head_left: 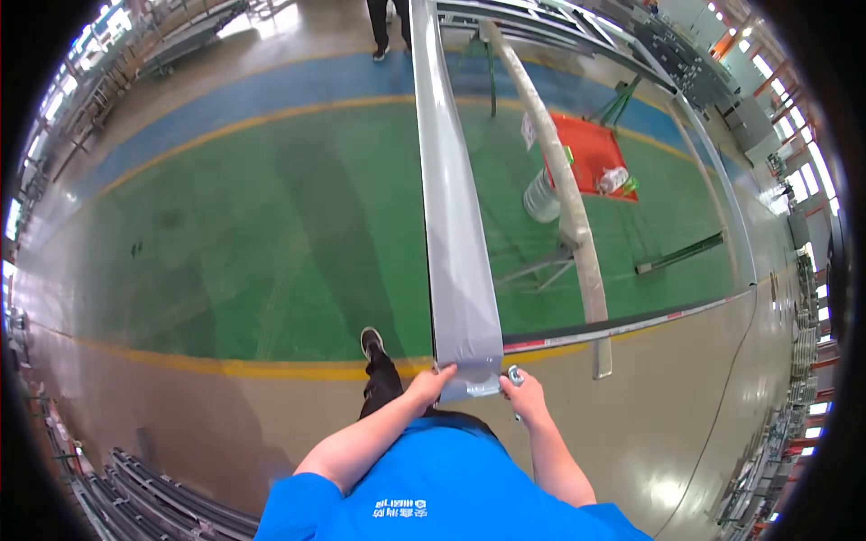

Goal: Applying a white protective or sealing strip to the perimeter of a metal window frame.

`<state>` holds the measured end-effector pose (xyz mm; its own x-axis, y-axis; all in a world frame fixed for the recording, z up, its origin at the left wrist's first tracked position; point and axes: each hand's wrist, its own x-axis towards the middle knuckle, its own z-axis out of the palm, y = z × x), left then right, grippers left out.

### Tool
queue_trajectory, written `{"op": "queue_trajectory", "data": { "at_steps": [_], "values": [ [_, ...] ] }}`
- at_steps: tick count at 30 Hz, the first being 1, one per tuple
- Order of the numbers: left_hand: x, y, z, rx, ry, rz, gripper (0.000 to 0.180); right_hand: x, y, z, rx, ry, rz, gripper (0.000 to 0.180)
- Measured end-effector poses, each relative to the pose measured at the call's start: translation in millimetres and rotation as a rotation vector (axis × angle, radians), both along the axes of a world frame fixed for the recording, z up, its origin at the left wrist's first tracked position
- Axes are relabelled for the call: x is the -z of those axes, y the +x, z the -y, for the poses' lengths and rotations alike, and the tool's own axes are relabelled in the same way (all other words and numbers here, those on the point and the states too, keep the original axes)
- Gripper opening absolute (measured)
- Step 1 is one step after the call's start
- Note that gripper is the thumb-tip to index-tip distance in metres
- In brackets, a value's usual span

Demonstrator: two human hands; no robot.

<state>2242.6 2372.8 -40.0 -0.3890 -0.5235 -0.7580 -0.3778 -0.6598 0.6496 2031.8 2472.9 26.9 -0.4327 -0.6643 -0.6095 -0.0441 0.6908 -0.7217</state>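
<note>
Head view: person in a blue shirt is standing on a grey floor at the near edge of a green floor zone [271, 243]. One long grey metal profile [451, 198], wrapped in clear film, is running from just in front of the chest away to the far side, where another person's legs [388, 27] are showing at its far end.

Left hand [431, 383] is gripping the near end of the profile, fingers curled over its left corner. Right hand [523, 392] is sitting just right of the same end, fingers closed around one small silvery tool [515, 376]; can't tell what kind of tool.

One own foot in a black shoe [371, 342] is landing on the yellow floor line [271, 368], left of the profile.

Right of the profile: one second long profile, wrapped in pale film [568, 198], is lying on stands, roughly parallel and well apart. Beyond it one red platform [591, 153] and one pale round container [539, 198] just beside it. One dark bar [681, 252] is lying on the green further right.

Near left: a stack of dark profiles [162, 491] on the floor, count unclear.
</note>
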Motion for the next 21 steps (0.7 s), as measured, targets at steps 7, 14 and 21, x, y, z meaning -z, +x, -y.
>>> {"op": "queue_trajectory", "data": {
  "at_steps": [7,14,21],
  "values": [
    [-8,5,-6,0.021,0.201,-0.024,0.057,-83,12,3,-0.164,-0.261,-0.646,0.046],
    [-12,-2,1,-0.104,0.348,-0.148,0.049,-92,-18,2,0.034,-0.529,0.320,0.067],
    [-24,-5,10,-0.098,0.270,-0.079,0.055,-86,1,18,0.136,-0.427,0.587,0.047]
  ]
}}
